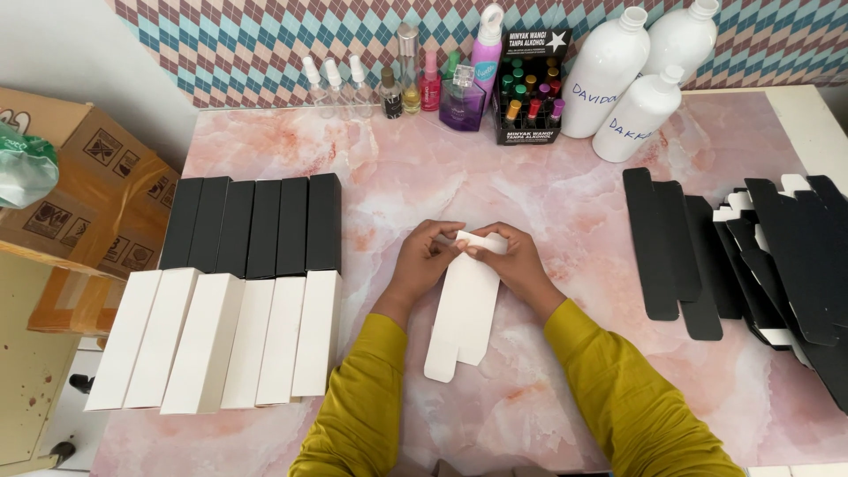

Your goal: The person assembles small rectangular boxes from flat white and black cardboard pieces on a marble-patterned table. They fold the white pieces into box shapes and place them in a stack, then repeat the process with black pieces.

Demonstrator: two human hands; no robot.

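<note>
A long white carton (463, 309) lies on the pink marble table (548, 185) in front of me, its far end lifted between both hands. My left hand (426, 258) pinches the carton's top left flap. My right hand (512, 256) grips the top right flap, fingers pressed against the folded end. The carton's near end is open with its flaps hanging toward me. Both forearms wear mustard-yellow sleeves.
At the left lie a row of black boxes (254, 225) and a row of white boxes (221, 340). Flat black carton blanks (751, 256) are piled at the right. Small perfume bottles (415, 84), a black display box (530, 88) and white bottles (636, 79) line the back. Cardboard box (88, 194) at far left.
</note>
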